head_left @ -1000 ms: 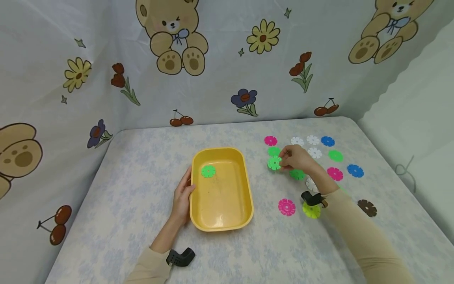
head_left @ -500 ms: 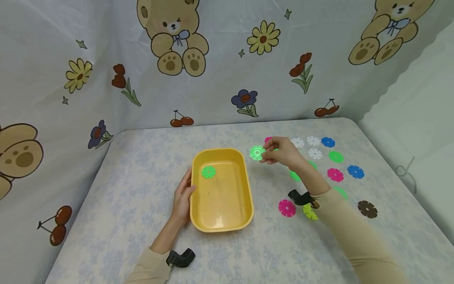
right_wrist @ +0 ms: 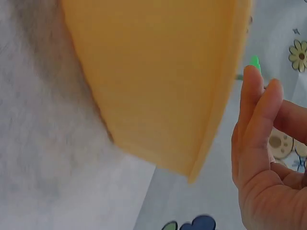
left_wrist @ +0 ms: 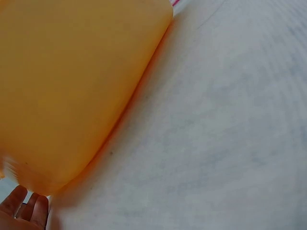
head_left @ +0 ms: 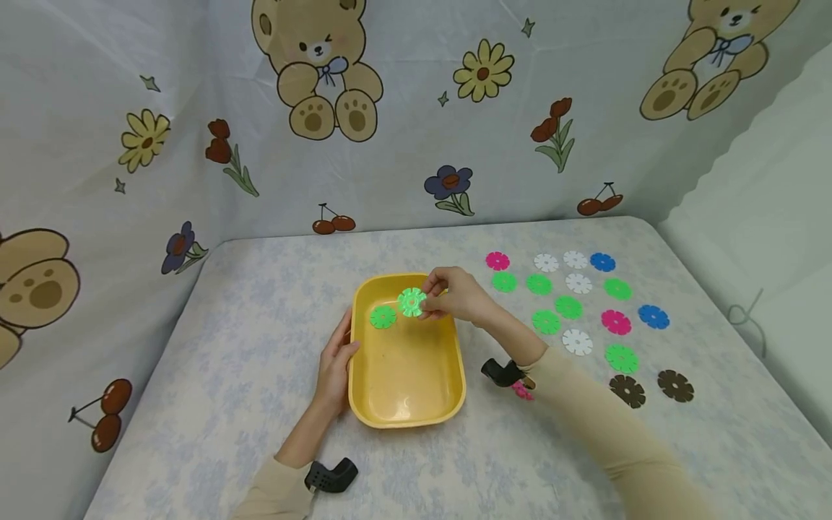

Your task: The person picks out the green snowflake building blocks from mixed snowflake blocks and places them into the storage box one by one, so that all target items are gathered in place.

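A yellow rectangular tray (head_left: 404,386) sits on the table, one green notched snowflake disc (head_left: 383,316) lying inside near its far left corner. My left hand (head_left: 333,368) grips the tray's left side, with its thumb at the rim; its fingertips (left_wrist: 40,209) touch the outer wall in the left wrist view. Over the tray's far right part, my right hand (head_left: 458,295) pinches a second green snowflake disc (head_left: 412,302) between thumb and fingers. Only a sliver of that held disc (right_wrist: 255,63) shows past the fingertips in the right wrist view.
Several loose snowflake discs lie on the table to the right, among them a pink disc (head_left: 497,261), a white disc (head_left: 577,342), a blue disc (head_left: 653,316) and a brown disc (head_left: 676,386). My right forearm hides part of a nearer pink disc (head_left: 522,391). A patterned curtain (head_left: 390,180) hangs behind.
My right hand has lifted the green snowflake disc from the group on the right and carried it left over the tray. The left hand and the tray have stayed put.
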The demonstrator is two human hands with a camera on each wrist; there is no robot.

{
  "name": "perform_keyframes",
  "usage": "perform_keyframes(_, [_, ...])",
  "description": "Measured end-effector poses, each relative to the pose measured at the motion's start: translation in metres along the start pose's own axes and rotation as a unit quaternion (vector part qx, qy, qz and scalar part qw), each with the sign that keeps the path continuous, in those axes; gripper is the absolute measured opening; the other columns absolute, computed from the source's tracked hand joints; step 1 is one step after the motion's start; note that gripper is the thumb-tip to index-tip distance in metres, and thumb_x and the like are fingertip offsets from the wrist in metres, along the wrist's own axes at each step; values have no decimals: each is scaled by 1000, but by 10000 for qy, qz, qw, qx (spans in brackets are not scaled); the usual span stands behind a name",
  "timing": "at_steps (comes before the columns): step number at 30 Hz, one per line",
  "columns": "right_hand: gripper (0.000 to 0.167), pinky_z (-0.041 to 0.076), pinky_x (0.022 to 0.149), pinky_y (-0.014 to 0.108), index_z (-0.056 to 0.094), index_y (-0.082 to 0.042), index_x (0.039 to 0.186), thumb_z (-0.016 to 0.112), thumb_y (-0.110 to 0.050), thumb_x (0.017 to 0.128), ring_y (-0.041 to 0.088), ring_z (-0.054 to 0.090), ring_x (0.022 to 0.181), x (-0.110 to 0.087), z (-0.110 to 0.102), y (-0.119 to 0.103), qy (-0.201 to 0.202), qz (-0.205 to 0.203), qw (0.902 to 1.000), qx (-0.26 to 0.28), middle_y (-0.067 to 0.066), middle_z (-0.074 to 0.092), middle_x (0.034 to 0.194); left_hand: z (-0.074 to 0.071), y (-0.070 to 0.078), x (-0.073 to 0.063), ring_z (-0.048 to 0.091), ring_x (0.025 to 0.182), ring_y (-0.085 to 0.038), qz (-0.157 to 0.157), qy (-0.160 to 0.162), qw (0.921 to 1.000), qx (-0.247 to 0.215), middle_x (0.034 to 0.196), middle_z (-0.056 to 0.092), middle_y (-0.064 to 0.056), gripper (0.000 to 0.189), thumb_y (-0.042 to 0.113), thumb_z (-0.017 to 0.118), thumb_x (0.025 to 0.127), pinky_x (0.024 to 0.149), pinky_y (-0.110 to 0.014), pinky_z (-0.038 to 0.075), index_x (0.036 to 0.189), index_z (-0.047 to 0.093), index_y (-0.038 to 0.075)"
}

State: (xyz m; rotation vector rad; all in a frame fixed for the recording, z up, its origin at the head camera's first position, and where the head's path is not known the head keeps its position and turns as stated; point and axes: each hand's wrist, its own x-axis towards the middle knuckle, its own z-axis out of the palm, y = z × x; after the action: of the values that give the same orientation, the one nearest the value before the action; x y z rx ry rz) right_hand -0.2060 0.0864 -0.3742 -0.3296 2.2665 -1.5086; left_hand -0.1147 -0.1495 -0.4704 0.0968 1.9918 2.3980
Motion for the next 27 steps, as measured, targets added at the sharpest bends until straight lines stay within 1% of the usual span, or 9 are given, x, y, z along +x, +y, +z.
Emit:
perform_keyframes(1, [19,57,77,50,57,8,102,68,2,87,42,71,85,1,6,0,-79,-26,10000,-28,14,56,83,0,0,0,48,125,-21,-4,-4,10000,22,157,30,-12,58,7,36,103,92,-19,49,158,21,18])
perform_keyframes(4, [19,58,74,48,58,10,101,68,4,86,38,72,80,5,22,1,-296,-58,9993,-229,13,58,81,0,1,-1,46,127,-24,-16,-9,10000,78,157,29,-12,58,8,36,103,93,-19,48,158,20,18])
perform_keyframes(8, [18,59,68,40,59,10,101,68,4,86,31,72,72,11,41,7,-522,-83,9976,-439,13,60,79,-1,0,1,42,130,-27,4,-6,9999,169,159,27,-9,58,8,36,103,95,-17,46,158,21,19])
perform_keyframes(10, [17,59,65,38,59,9,100,68,4,86,30,72,70,13,47,11,-597,-29,9972,-452,13,61,78,-1,0,1,39,132,-27,16,1,9998,195,160,25,-8,58,7,36,103,96,-16,44,158,21,18])
perform_keyframes(14, [15,59,62,34,59,8,99,67,5,86,27,71,66,17,56,18,-628,117,9971,-401,13,62,75,0,-1,1,38,132,-26,13,30,9996,268,160,25,-7,58,7,36,103,96,-15,44,158,22,18])
perform_keyframes(19, [15,59,60,34,60,8,98,68,7,86,26,71,65,18,63,23,-597,219,9976,-290,13,61,75,-1,-1,1,37,134,-27,-18,41,9993,358,161,23,-6,58,8,35,103,96,-14,43,157,23,20])
perform_keyframes(23, [15,59,59,35,61,8,98,69,6,85,27,71,64,18,66,22,-586,241,9972,-397,13,62,75,-1,0,0,30,142,-28,-1,-7,9994,357,163,19,-4,58,7,34,103,99,-13,41,158,22,20])
perform_keyframes(27, [14,58,57,34,61,6,97,69,5,85,26,71,62,20,68,21,-575,298,9964,-549,14,65,75,0,1,0,26,145,-28,44,-39,9994,342,163,18,-5,58,6,33,103,101,-13,40,158,20,18])
